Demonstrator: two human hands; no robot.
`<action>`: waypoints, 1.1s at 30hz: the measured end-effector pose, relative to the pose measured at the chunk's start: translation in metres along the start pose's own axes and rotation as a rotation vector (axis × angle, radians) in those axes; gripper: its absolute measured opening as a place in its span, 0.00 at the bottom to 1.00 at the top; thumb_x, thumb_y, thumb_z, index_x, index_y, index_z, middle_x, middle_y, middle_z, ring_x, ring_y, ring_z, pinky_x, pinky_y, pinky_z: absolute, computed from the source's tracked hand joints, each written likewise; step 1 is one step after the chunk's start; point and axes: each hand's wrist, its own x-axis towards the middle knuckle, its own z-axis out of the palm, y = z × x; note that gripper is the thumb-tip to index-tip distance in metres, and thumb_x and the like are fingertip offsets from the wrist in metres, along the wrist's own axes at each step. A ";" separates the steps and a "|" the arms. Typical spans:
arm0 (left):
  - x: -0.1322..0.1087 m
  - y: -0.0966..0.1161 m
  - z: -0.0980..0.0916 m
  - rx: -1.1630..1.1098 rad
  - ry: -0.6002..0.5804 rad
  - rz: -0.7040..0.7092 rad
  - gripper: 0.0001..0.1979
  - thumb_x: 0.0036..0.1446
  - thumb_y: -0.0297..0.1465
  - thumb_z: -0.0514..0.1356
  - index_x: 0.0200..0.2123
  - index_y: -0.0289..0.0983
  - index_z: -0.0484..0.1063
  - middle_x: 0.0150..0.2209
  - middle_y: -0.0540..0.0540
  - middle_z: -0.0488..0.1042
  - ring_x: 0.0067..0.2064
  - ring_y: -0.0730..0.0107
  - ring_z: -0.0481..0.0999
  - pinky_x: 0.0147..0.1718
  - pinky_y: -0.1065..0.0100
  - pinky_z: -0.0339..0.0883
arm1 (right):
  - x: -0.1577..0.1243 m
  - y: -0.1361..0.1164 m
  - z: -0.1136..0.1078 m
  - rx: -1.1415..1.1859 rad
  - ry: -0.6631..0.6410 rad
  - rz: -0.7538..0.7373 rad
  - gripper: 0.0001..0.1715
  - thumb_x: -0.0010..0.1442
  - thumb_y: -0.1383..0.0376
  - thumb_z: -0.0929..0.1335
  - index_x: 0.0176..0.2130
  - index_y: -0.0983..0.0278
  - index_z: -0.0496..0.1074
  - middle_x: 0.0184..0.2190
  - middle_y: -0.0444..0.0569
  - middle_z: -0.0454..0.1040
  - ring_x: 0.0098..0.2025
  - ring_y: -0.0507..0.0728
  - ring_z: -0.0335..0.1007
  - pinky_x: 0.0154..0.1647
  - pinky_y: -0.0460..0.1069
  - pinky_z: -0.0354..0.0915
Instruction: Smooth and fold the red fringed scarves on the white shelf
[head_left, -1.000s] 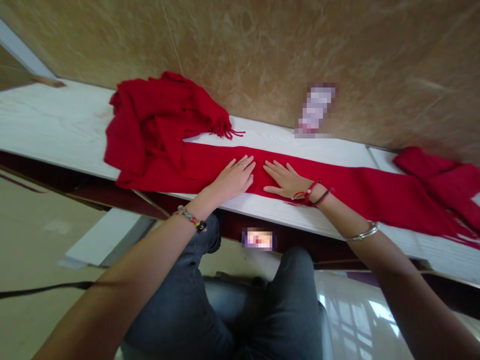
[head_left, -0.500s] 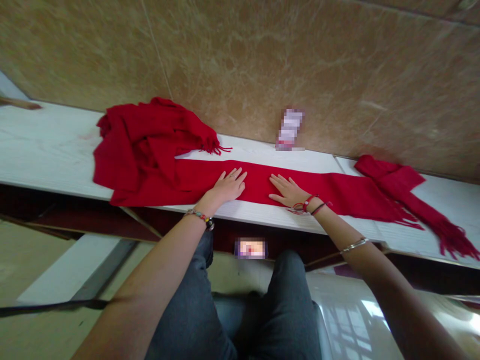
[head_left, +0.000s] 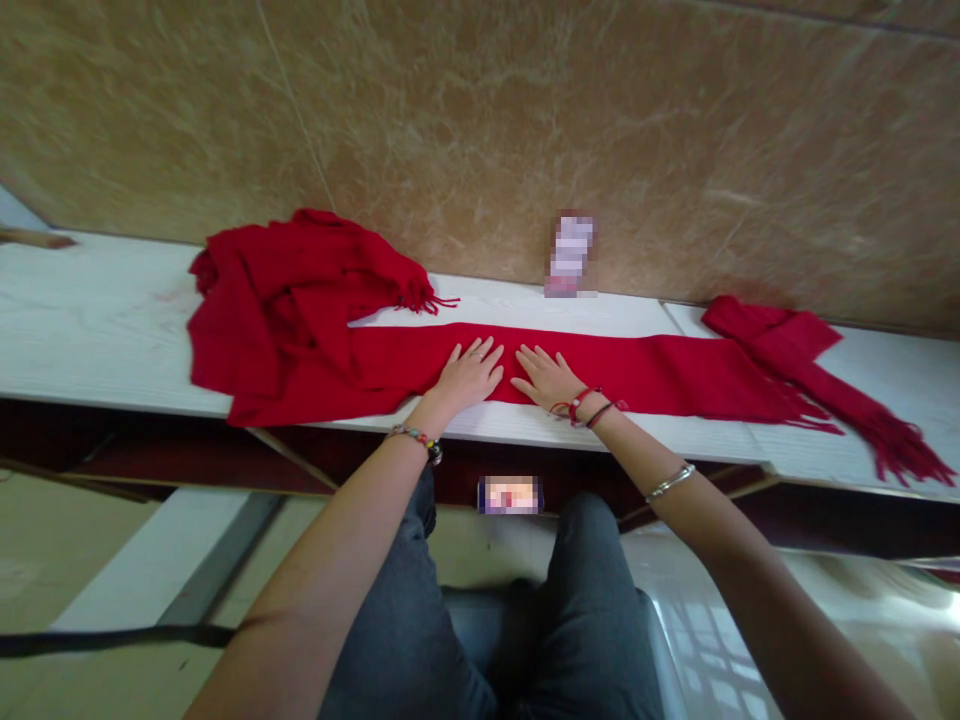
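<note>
A long red scarf [head_left: 637,370] lies flat along a narrow white table, with fringe at its right end. My left hand [head_left: 471,373] rests on it, fingers spread and palm down. Close by on the right, my right hand [head_left: 549,376] also presses flat on the cloth with its fingers apart. Toward the left the cloth runs into a rumpled red heap [head_left: 285,300] with a fringed end; whether it is all one piece I cannot tell. A folded red scarf [head_left: 810,365] with fringe lies at the right, touching the flat one's end.
The white table [head_left: 97,320] stands against a brown marbled wall [head_left: 465,130]. A blurred-out upright item [head_left: 570,255] stands at the table's back edge. Another blurred item [head_left: 510,495] sits below the front edge, above my knees. A wooden stick [head_left: 37,238] lies at the far left.
My right hand has slid left along the scarf, closer to my left hand. My left hand has shifted slightly right. The view has tilted a little.
</note>
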 end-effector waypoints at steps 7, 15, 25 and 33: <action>0.001 -0.002 0.000 -0.002 -0.023 0.012 0.27 0.66 0.36 0.40 0.66 0.35 0.51 0.68 0.40 0.48 0.68 0.58 0.47 0.64 0.50 0.43 | -0.034 0.040 0.007 -0.028 0.055 0.039 0.31 0.66 0.56 0.55 0.65 0.62 0.54 0.67 0.54 0.51 0.68 0.63 0.46 0.63 0.67 0.49; 0.000 -0.001 -0.001 -0.018 -0.012 0.025 0.28 0.66 0.37 0.41 0.66 0.34 0.50 0.68 0.40 0.48 0.68 0.57 0.47 0.64 0.51 0.41 | -0.038 0.054 -0.002 -0.023 0.014 0.150 0.34 0.66 0.57 0.55 0.65 0.70 0.53 0.67 0.61 0.48 0.68 0.66 0.43 0.63 0.66 0.50; 0.000 -0.001 0.000 0.005 -0.026 0.002 0.28 0.66 0.38 0.40 0.66 0.34 0.51 0.68 0.41 0.49 0.68 0.59 0.48 0.64 0.53 0.44 | -0.001 0.004 0.005 0.002 0.040 0.039 0.32 0.66 0.58 0.55 0.65 0.68 0.54 0.67 0.57 0.50 0.68 0.65 0.45 0.64 0.66 0.48; 0.001 -0.002 -0.002 -0.009 -0.049 0.010 0.28 0.66 0.38 0.40 0.66 0.33 0.50 0.68 0.41 0.48 0.68 0.59 0.46 0.65 0.53 0.42 | -0.052 0.097 0.008 0.001 0.078 0.211 0.32 0.66 0.58 0.55 0.65 0.67 0.55 0.67 0.60 0.50 0.67 0.67 0.46 0.61 0.69 0.50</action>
